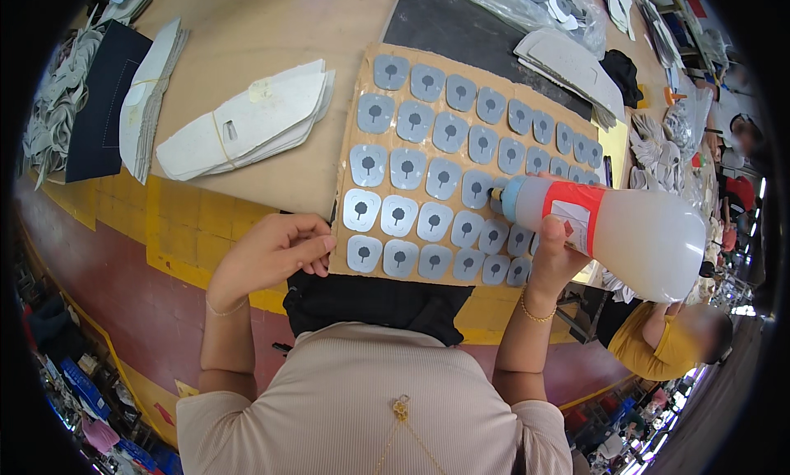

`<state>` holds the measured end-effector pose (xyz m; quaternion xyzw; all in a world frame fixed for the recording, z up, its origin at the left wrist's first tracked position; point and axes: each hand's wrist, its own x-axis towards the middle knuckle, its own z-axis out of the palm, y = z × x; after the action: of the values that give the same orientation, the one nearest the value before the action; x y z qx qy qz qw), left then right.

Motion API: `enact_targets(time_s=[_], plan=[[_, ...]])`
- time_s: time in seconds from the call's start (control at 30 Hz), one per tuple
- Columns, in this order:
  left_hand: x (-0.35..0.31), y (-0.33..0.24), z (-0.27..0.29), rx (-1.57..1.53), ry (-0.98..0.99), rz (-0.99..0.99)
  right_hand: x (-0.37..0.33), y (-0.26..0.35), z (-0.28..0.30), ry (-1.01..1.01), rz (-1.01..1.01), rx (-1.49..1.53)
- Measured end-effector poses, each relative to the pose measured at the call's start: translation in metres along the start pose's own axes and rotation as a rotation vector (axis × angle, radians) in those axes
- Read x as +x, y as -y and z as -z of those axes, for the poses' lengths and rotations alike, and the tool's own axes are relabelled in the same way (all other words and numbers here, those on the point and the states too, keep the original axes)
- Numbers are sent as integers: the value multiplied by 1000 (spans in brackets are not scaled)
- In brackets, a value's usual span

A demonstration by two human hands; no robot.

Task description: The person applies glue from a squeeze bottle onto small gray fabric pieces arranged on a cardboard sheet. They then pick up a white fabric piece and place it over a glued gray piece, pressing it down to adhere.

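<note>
My right hand [553, 257] grips a translucent squeeze bottle [634, 232] with a red-and-white label and a blue neck. It lies sideways, nozzle pointing left at a grey patch in the middle rows. A brown cardboard sheet [350, 88] carries several rows of grey rounded patches [408, 169], each with a dark keyhole-shaped mark. My left hand [271, 253] rests on the cardboard's near left corner, fingers curled on its edge, beside the nearest patch [364, 254].
A banded stack of white cut pieces [247, 121] lies left of the cardboard, more stacks and dark fabric [103, 97] farther left. A black mat [461, 31] and plastic bags are behind. Another person in yellow [666, 343] is at the lower right.
</note>
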<state>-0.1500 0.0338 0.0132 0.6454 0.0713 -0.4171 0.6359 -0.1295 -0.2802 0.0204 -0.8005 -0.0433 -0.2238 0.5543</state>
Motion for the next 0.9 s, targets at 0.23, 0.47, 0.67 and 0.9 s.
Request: enact_targets(time_s=[0.23,0.47,0.67,0.9], plan=[[1,4,1,-4,11,-10,-1,-1,-2,17,-24,-54],[1,4,1,-20,11,0,-5,2,8,-113,-144,258],[1,4,0,-18,20,-24,18,11,-6,-197,-64,107],[0,4,0,-32,17,-33,25,14,-20,4,37,-232]])
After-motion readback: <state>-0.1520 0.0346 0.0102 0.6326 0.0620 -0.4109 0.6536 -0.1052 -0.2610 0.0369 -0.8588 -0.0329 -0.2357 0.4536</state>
